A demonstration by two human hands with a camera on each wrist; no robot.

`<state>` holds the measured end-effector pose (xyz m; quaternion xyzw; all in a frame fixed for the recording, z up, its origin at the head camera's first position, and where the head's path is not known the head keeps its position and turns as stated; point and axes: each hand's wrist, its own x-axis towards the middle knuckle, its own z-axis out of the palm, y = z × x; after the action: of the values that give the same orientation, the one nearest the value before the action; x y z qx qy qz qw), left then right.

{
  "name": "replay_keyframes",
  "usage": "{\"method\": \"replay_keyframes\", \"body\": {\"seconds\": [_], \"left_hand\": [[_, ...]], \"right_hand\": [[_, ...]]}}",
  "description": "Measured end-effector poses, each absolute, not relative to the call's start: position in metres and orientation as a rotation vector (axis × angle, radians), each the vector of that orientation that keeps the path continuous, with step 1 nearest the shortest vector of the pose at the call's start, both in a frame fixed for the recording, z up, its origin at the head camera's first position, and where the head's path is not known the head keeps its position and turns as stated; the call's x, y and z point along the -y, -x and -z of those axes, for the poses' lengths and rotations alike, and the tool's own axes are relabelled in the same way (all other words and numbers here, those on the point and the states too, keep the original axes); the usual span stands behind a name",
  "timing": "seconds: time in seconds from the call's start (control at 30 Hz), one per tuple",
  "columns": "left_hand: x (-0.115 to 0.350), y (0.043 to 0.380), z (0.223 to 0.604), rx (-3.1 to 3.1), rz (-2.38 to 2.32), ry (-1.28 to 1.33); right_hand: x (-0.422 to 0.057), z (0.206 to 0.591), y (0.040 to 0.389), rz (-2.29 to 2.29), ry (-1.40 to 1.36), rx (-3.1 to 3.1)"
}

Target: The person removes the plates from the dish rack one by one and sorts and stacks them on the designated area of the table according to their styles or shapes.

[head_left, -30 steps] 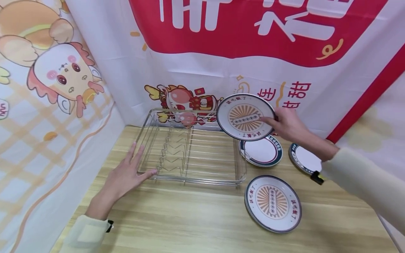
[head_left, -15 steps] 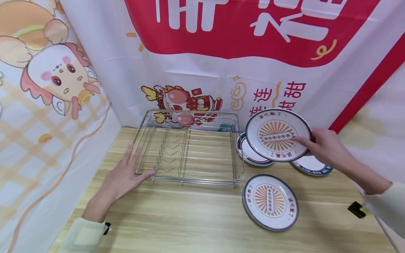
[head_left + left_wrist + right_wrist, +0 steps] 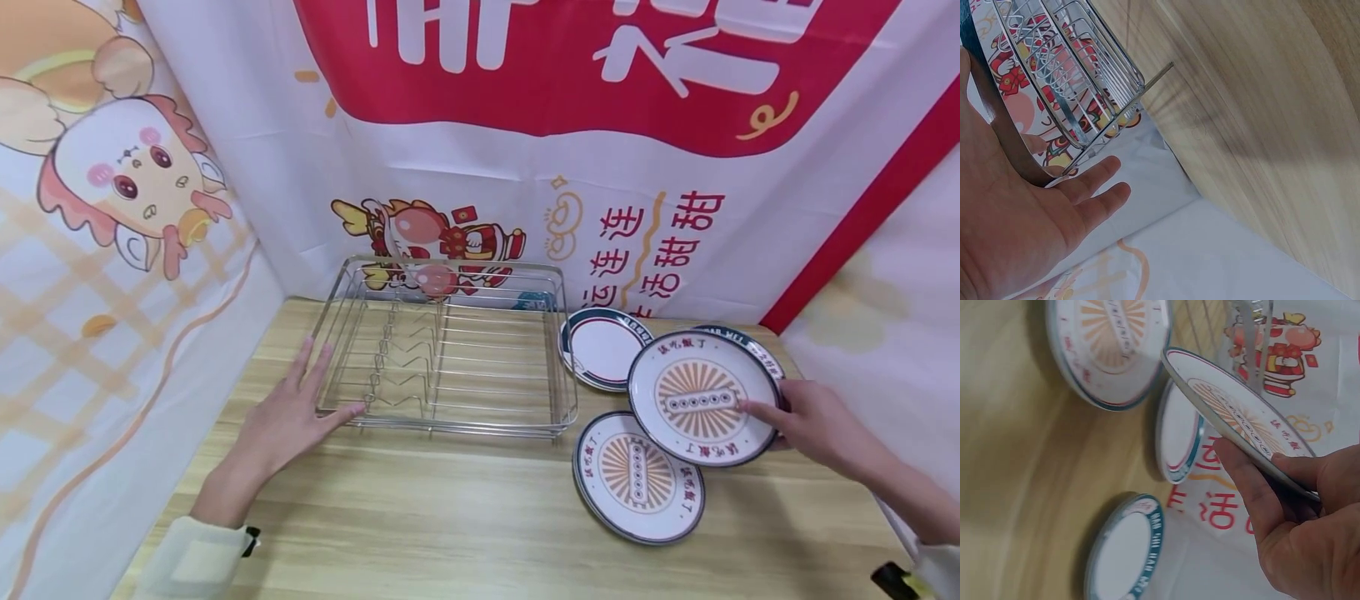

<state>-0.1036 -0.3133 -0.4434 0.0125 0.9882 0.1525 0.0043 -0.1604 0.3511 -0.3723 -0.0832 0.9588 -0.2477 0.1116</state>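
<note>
My right hand point(image 3: 828, 429) pinches a white plate point(image 3: 701, 396) by its right rim, with the thumb on its face and the fingers beneath. The plate has an orange sunburst and red characters; in the right wrist view it tilts above the table. Below it in the head view lies a matching sunburst plate point(image 3: 637, 483), partly covered by the held one. My left hand point(image 3: 281, 425) rests with spread, straight fingers at the left front corner of a wire dish rack point(image 3: 465, 428). In the left wrist view, the rack's metal edge point(image 3: 1007, 134) lies against the palm.
A teal-rimmed plate point(image 3: 607, 346) lies right of the rack. Another teal-rimmed plate point(image 3: 750, 342) sits farther right, mostly hidden behind the held plate. Printed cloth point(image 3: 450, 150) hangs behind and left of the wooden table point(image 3: 405, 517).
My right hand has carried the sunburst plate from over the rack's right side rightward and down, toward the plates on the table. My left hand has stayed at the rack.
</note>
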Motion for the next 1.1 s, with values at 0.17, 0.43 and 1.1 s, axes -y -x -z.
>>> {"method": "replay_keyframes", "body": {"seconds": [0.17, 0.43, 1.1], "left_hand": [[0.314, 0.104, 0.442, -3.099, -0.474, -0.043], [0.315, 0.102, 0.443, -3.102, -0.479, -0.041], [0.313, 0.101, 0.442, -3.117, -0.468, -0.039]], "right_hand": [[-0.357, 0.392, 0.149, 0.874, 0.171, -2.655], [-0.356, 0.408, 0.143, 0.875, 0.051, -2.543], [-0.34, 0.465, 0.131, 0.778, -0.025, -2.591]]}}
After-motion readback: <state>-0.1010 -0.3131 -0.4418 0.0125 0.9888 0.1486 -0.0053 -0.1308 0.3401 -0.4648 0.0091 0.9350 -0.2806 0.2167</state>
